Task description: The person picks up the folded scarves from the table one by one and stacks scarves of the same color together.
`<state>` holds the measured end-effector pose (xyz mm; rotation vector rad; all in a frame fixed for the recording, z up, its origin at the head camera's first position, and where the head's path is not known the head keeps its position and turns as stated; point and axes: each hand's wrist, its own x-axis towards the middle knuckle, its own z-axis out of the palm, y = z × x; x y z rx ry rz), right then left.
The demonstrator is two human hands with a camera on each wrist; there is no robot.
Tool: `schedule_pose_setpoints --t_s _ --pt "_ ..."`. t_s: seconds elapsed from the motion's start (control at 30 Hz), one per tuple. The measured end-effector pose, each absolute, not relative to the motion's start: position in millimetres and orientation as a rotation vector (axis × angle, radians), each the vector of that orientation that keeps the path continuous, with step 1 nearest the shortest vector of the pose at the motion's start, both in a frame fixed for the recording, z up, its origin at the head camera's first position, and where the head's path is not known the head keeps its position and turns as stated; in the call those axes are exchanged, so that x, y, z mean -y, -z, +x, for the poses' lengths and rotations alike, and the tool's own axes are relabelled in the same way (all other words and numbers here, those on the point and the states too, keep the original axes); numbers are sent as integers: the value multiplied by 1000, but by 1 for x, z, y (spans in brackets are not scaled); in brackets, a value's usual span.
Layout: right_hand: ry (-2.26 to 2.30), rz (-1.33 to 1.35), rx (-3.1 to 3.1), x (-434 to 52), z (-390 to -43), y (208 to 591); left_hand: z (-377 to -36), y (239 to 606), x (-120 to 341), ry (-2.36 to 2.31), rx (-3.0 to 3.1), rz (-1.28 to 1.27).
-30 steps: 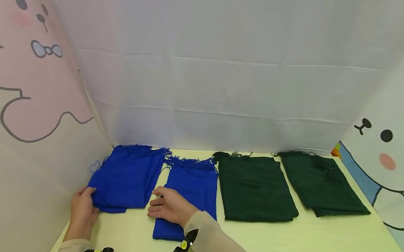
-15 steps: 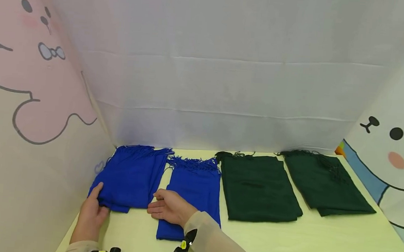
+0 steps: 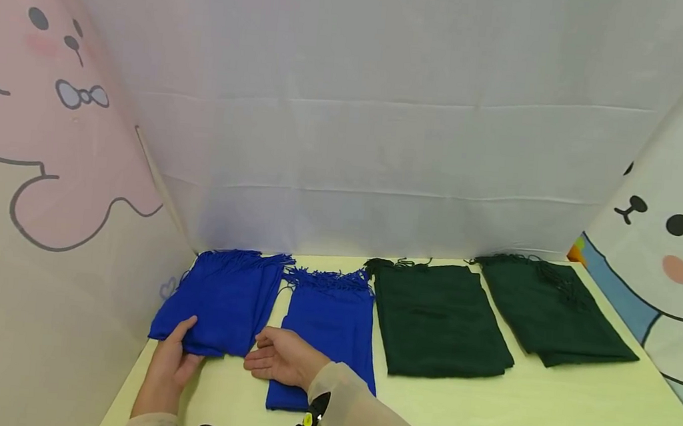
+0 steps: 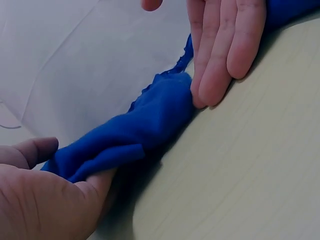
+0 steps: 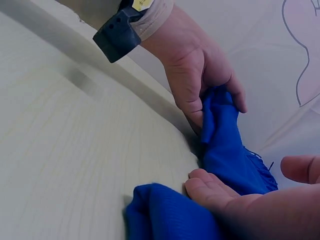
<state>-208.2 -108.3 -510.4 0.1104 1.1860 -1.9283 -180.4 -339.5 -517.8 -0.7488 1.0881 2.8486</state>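
Two blue scarves are lying under the hands: the left hand (image 3: 170,362) is pinching the leftmost blue scarf (image 3: 220,300) at its near corner, the right hand (image 3: 278,357) is resting flat-fingered on the second blue scarf (image 3: 331,319) beside it.

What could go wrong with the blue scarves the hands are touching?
The left hand pinches only the near corner of the far-left blue scarf, so lifting it there might pull the folds apart. The right hand rests on the second blue scarf; sliding it could rumple that one or tangle their fringes, which lie close together.

Folded blue scarf (image 3: 220,300), table's left corner
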Motion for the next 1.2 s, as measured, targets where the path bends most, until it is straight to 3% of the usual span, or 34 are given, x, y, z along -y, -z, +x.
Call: schedule_pose_setpoints --t_s 0.83,1.2 --pt "2095 211 -1065 139 -207 519 -160 519 316 -2975 -708 -840" --pt "2182 234 -1083 151 -204 526 -147 526 303 -2908 -940 -852"
